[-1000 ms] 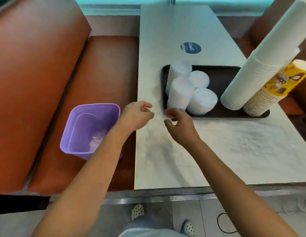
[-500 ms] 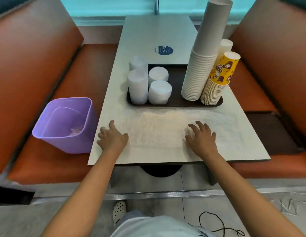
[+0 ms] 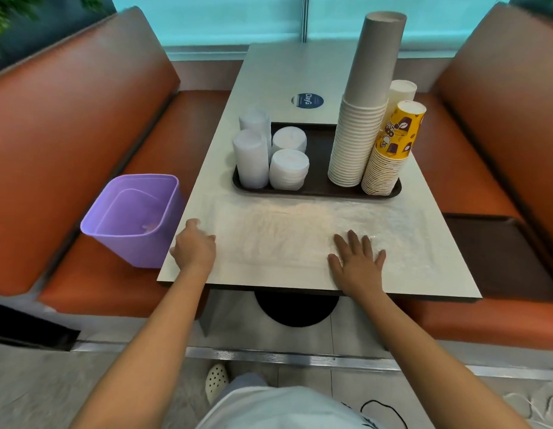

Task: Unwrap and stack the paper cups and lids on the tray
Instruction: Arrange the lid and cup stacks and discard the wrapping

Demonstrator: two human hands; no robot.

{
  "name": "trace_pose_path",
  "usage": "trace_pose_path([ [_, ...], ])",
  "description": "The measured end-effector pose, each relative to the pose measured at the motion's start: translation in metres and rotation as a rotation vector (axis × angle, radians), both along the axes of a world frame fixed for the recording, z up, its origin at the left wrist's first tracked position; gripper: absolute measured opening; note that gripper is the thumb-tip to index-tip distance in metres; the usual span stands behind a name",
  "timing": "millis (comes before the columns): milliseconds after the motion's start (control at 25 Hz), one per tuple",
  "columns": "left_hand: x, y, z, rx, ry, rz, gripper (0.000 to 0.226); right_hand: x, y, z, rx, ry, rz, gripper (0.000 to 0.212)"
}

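A dark tray sits mid-table. On its left stand several stacks of white lids. On its right rise a tall stack of white paper cups, a shorter stack topped by a yellow printed cup and another white stack behind. My left hand rests on the table near its left front corner, fingers loosely bent and holding nothing. My right hand lies flat, fingers spread, on the table in front of the tray.
A purple bin stands on the left orange bench beside the table. A second dark tray lies on the right bench. A round blue sticker marks the table behind the tray. High orange seat backs flank both sides.
Both hands came back from the tray's near left corner and now rest on the table's front part. The view has pulled back and centred on the table.
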State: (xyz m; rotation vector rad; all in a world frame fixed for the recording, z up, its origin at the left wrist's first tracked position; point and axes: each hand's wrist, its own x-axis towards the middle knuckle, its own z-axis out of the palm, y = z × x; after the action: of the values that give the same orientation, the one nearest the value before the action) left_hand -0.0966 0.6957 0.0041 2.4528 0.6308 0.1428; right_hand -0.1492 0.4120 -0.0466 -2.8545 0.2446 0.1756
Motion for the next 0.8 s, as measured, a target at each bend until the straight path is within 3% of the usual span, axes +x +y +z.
trace_pose_path([
  [80,-0.001,-0.003,0.004,0.119,-0.087,0.005,0.031,-0.003,0.001,-0.001,0.016,-0.034,-0.011,0.052],
  [240,0.000,-0.011,0.013,0.215,-0.287,0.003,0.027,-0.005,0.001,-0.001,0.038,-0.063,-0.033,0.051],
  [360,0.004,-0.016,0.021,0.197,-0.387,0.005,0.024,-0.004,0.001,-0.002,0.012,-0.085,-0.032,0.066],
  [440,0.007,-0.018,0.028,0.110,-0.421,-0.043,0.023,-0.004,0.001,-0.004,-0.002,-0.122,-0.029,0.079],
  [600,0.008,-0.037,0.060,-0.237,-0.444,-0.096,0.029,-0.003,0.001,-0.004,-0.012,-0.098,-0.016,0.081],
  [800,0.002,-0.102,0.094,-0.295,-0.434,-0.320,0.035,-0.001,0.000,0.001,-0.047,-0.003,0.002,0.052],
])
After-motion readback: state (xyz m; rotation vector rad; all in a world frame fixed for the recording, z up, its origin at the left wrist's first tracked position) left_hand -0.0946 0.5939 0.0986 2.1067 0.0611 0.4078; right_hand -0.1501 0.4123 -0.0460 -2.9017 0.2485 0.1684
